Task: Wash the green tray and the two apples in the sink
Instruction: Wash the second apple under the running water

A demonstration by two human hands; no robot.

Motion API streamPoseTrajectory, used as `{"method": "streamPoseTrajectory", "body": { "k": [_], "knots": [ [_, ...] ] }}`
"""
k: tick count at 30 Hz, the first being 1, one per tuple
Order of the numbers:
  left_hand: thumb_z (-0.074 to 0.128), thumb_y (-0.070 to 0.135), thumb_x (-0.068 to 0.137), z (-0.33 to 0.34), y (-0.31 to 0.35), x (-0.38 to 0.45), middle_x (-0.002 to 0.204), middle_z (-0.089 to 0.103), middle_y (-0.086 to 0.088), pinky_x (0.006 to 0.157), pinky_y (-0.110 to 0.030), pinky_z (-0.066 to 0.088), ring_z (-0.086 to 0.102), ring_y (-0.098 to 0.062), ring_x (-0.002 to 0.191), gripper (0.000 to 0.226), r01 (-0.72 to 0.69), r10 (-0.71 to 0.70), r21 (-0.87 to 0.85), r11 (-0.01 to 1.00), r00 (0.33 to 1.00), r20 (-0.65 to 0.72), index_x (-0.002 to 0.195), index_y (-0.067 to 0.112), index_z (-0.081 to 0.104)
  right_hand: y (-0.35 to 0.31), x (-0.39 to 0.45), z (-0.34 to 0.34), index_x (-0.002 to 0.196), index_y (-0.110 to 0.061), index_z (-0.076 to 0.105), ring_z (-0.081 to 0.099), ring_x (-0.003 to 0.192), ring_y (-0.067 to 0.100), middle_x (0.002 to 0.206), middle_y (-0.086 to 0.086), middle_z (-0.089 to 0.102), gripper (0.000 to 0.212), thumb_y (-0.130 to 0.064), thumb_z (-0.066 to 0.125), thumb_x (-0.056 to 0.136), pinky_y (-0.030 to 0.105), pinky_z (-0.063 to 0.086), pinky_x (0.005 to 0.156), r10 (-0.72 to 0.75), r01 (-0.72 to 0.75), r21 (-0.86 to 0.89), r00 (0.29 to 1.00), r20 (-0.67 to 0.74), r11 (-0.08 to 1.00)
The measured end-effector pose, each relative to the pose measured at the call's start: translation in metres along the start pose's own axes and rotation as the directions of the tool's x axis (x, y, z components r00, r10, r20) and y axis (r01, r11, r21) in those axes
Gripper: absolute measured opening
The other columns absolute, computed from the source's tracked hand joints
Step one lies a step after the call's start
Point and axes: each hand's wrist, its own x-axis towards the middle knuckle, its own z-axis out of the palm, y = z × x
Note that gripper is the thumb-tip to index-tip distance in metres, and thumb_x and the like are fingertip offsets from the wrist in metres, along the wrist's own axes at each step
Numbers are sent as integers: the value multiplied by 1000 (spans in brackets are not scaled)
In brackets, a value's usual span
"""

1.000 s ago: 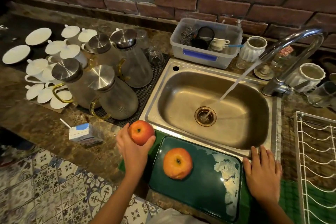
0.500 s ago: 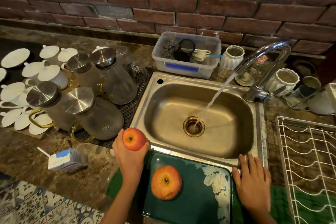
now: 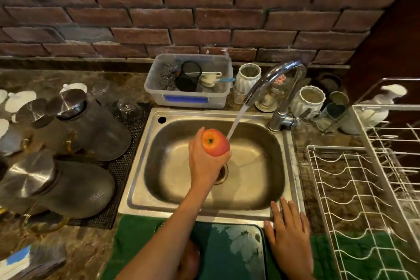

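A: Red-and-yellow apple (image 3: pixel 215 142) first: it's over the stainless steel sink (image 3: pixel 261 179), above the drain, gripped from below and behind by the left hand (image 3: pixel 205 161) with fingers curled round it. The water stream (image 3: pixel 236 121) meets its right shoulder.

B: And the second apple?

A: Nearer than the sink, a blurred orange patch (image 3: pixel 189 261) shows under the left forearm, on the dark green rectangular tray (image 3: pixel 234 248). Probably the other apple, though I cannot tell for certain.

B: The right hand (image 3: pixel 289 238)?

A: Flat at the sink's front right corner, fingers straight and slightly spread, touching the rim beside the tray, holding nothing.

B: Risks?

A: A wet apple held one-handed may slip and drop into the basin, bruising it. The stream glancing off could splash onto the worktop. Right of the sink, the white wire rack (image 3: pixel 354 200) is well clear.
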Motion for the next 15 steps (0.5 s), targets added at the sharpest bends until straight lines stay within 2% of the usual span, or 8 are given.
{"method": "streamPoseTrajectory", "body": {
  "k": [2, 3, 5, 7, 9, 11, 13, 15],
  "knots": [
    [94, 35, 62, 13, 6, 4, 140, 43, 9, 97, -31, 47, 43, -8, 121, 105, -1, 1, -6, 1000, 1000, 25, 148, 39, 34, -1, 1, 0, 143, -24, 53, 35, 146, 28, 156, 7, 43, 85, -65, -3, 94, 50, 23, 117, 8, -8, 21, 1000, 7, 1000],
    [94, 35, 61, 18, 8, 5, 140, 43, 9, 98, -32, 48, 45, -9, 122, 105, 4, -4, -16, 1000, 1000, 30, 147, 39, 34, -4, 1, -3, 140, -22, 58, 39, 144, 30, 153, 8, 47, 82, -66, 4, 95, 50, 25, 116, 16, -17, 63, 1000, 13, 998],
    [94, 36, 60, 24, 10, 6, 137, 42, 12, 96, -31, 49, 45, -10, 121, 105, 14, -12, -35, 999, 999, 42, 147, 41, 34, -14, 5, -12, 134, -21, 63, 39, 145, 30, 153, 7, 48, 59, -56, 35, 96, 51, 22, 118, 81, -79, 152, 997, -3, 985],
    [94, 36, 60, 27, 10, 7, 133, 42, 15, 93, -29, 51, 46, -8, 118, 105, 38, -34, -66, 997, 998, 61, 145, 44, 33, -27, 19, -25, 133, -21, 63, 38, 144, 26, 153, 6, 46, 40, -33, 56, 95, 42, 22, 118, 144, -146, 312, 989, 30, 939],
    [94, 35, 61, 27, 12, 8, 126, 46, 21, 87, -26, 54, 51, -8, 112, 99, 91, -77, -150, 985, 992, 96, 140, 49, 36, -43, 39, -45, 127, -20, 62, 54, 122, 25, 137, 11, 59, 31, -16, 58, 96, 37, 38, 105, 173, -156, 649, 984, 38, 745],
    [92, 35, 62, 25, 15, 8, 122, 49, 26, 81, -22, 57, 55, -7, 111, 87, 141, -111, -270, 953, 986, 125, 131, 52, 42, -63, 61, -75, 125, -27, 58, 59, 103, 18, 122, 5, 64, 29, -16, 56, 98, 32, 47, 88, 165, -126, 853, 985, 48, 506],
    [89, 41, 60, 23, 17, 8, 126, 53, 18, 87, -29, 60, 58, -14, 114, 83, 196, -148, -377, 905, 977, 154, 131, 48, 47, -81, 86, -99, 132, -33, 54, 56, 110, 8, 126, -7, 59, 34, -24, 54, 99, 23, 45, 86, 118, -67, 922, 993, 24, 382],
    [87, 51, 56, 23, 20, 8, 132, 54, 6, 93, -38, 59, 60, -22, 118, 88, 266, -192, -468, 843, 961, 201, 135, 44, 47, -97, 108, -115, 137, -39, 51, 51, 123, 6, 136, -13, 53, 38, -37, 53, 99, 28, 46, 98, 59, -18, 963, 998, 2, 270]
  ]
}}
